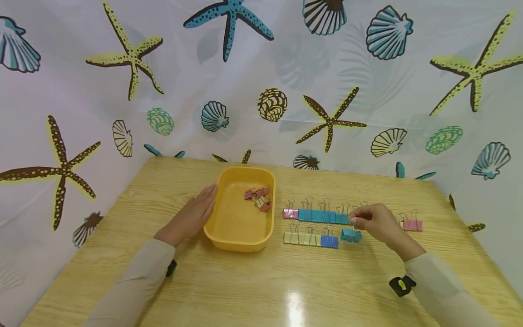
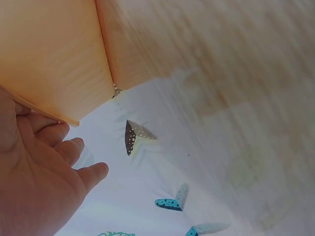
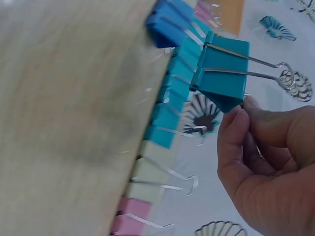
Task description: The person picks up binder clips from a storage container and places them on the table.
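My right hand [image 1: 373,222] pinches a teal binder clip [image 1: 351,235] by a wire handle, at the right of the front row. In the right wrist view, that binder clip [image 3: 227,64] hangs off the fingertips, its other handle sticking out sideways. A blue binder clip [image 1: 329,241] and cream binder clips [image 1: 302,238] make up the front row. Behind it run teal binder clips [image 1: 316,215], with a magenta binder clip [image 1: 290,213] at the left end; my hand hides part of this row. My left hand [image 1: 192,215] rests its fingers against the left rim of a yellow bin [image 1: 238,246].
A few pink and cream binder clips [image 1: 261,193] lie in the bin's upper right. The back row ends at the right with a pink binder clip [image 1: 413,225]. A curtain [image 1: 245,77] printed with shells and starfish stands behind the wooden table [image 1: 229,290].
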A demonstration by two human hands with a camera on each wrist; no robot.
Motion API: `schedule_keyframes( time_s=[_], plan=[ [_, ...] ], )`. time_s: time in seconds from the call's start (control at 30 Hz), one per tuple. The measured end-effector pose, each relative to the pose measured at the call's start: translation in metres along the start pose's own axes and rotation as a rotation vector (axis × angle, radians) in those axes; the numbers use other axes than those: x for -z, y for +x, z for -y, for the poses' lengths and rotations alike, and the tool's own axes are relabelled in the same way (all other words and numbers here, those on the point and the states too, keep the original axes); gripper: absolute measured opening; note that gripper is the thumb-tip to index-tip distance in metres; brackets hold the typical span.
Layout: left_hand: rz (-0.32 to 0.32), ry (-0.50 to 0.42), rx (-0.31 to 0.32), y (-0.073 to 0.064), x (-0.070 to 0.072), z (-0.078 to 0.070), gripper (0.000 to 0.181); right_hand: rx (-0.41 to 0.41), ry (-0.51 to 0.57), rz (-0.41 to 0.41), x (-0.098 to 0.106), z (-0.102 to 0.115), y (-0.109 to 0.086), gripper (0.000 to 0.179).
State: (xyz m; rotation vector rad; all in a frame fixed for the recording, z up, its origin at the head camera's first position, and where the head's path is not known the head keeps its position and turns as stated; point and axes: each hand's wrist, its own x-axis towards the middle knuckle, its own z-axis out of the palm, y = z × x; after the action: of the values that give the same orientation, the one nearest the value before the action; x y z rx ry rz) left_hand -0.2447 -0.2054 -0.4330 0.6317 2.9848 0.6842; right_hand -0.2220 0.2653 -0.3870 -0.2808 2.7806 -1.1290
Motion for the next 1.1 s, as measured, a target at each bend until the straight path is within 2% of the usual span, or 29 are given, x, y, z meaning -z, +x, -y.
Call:
schedule_keyframes(
  time_s=[0.17,0.43,0.7,1.1],
  plan=[
    [0.006,0.000,0.003,-0.001,0.000,0.001,0.054,-0.047,0.086,0.060,-0.006,-0.020,0.003,0.018],
    [0.014,-0.018,0.011,-0.003,0.000,0.000,0.055,-0.032,0.056,0.102,-0.015,-0.031,0.012,0.016],
    [0.007,-0.021,0.016,-0.002,0.000,0.000,0.054,-0.087,0.014,0.065,-0.023,-0.035,0.017,0.015],
    [0.020,-0.019,0.022,-0.003,0.001,-0.001,0.056,-0.076,-0.039,0.030,-0.027,-0.033,0.016,0.014]
  ],
)
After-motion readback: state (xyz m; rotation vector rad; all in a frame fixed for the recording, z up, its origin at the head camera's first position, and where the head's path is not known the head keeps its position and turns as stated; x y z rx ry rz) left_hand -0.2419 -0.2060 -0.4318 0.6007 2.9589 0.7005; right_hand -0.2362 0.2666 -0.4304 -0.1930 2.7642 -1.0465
